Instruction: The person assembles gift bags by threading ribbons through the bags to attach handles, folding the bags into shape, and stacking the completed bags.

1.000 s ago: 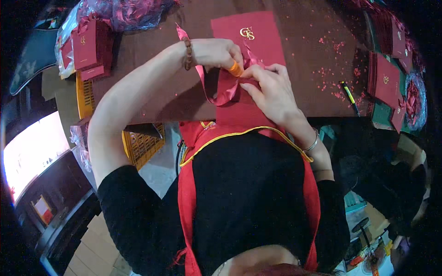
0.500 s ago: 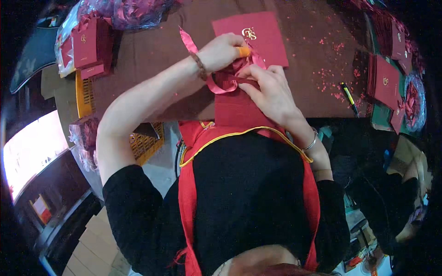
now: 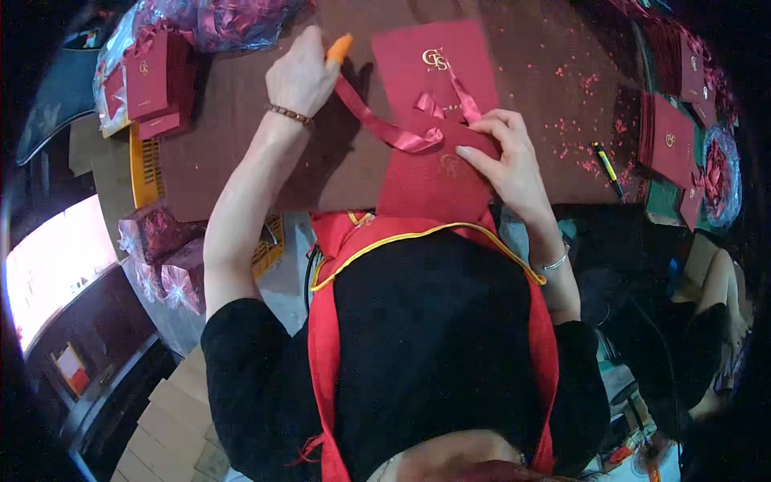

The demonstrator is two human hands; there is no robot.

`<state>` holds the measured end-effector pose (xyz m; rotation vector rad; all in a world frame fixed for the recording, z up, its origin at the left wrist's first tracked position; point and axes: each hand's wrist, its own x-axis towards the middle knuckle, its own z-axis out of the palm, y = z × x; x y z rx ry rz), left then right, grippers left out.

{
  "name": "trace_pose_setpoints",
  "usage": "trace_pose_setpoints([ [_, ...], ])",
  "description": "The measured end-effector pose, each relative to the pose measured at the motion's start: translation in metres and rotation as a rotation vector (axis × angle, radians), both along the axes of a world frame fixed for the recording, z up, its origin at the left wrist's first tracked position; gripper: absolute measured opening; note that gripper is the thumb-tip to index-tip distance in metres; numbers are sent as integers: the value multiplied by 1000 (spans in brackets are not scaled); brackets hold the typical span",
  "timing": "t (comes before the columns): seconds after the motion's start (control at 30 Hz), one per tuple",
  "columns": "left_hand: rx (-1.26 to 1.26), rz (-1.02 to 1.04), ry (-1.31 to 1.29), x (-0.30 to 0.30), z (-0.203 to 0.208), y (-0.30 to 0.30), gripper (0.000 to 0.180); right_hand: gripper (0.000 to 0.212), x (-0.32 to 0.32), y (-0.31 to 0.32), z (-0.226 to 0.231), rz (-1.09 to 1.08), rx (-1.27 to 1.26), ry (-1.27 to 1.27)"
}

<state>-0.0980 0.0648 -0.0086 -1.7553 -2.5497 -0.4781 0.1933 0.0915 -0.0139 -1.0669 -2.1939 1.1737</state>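
Note:
A long pink satin ribbon (image 3: 377,124) runs from my left hand (image 3: 303,72) to the top of a dark red bag (image 3: 426,189) lying at the table's near edge. My left hand is closed on the ribbon's far end, and an orange cover wraps one of its fingertips. My right hand (image 3: 510,157) pinches the bag's upper right corner between thumb and fingers. Past the bag lies a flat red bag or card (image 3: 438,48) with a gold emblem. Two shorter pink ribbon ends (image 3: 464,96) rest over it.
Small pink scraps (image 3: 580,84) and a yellow-black pen (image 3: 609,170) lie on the brown table to the right. Red bags stand stacked at the left (image 3: 152,76) and right (image 3: 671,140). A yellow crate (image 3: 147,173) is below the left stack. Another person's arm (image 3: 717,281) shows lower right.
My left hand has moved from the bag's top out to the far left, drawing the ribbon taut-looking and long. My right hand has shifted slightly right, uncovering the bag's front.

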Motion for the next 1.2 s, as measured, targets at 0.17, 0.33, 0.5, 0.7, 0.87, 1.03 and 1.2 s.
trace_pose_setpoints([
  [0.17, -65, -42, 176, -12, -30, -21, 34, 31, 0, 1, 7, 15, -12, -40],
  [0.33, 104, -105, -51, -14, -32, -23, 20, 32, 0, -2, 10, -9, 14, -51],
  [0.5, 231, -142, -1238, 13, -4, -25, 9, 32, -8, -4, 14, -1, 64, -77],
  [0.7, 71, -511, -578, 102, 29, -35, 30, 31, -16, -2, 13, 84, 70, -29],
  [0.87, 23, -506, -684, 97, 19, -34, 22, 30, -1, 7, 9, 151, -32, -10],
  [1.03, -116, -490, -811, 92, 15, -33, 28, 31, 15, 6, 2, 102, -236, -3],
  [1.2, 96, -468, -662, 95, 8, -34, 28, 21, 16, 4, -6, 23, -674, 82],
])
